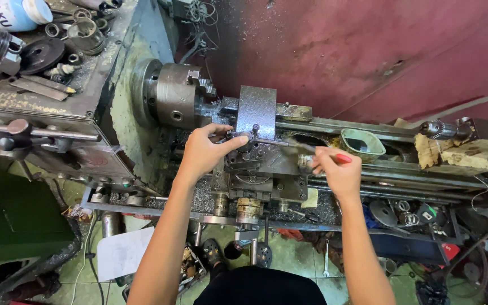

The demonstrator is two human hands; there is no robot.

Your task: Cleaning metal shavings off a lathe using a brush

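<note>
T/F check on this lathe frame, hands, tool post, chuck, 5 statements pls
1. The left hand rests on the tool post of the lathe. True.
2. The right hand holds a tool with a blue handle. False: the handle tip showing at the right hand is red.
3. The chuck sits to the left of the tool post. True.
4. Both hands are gripping the chuck. False: neither touches it; both are at the carriage area.
5. The wall behind the lathe is green. False: it is dark red.
</note>
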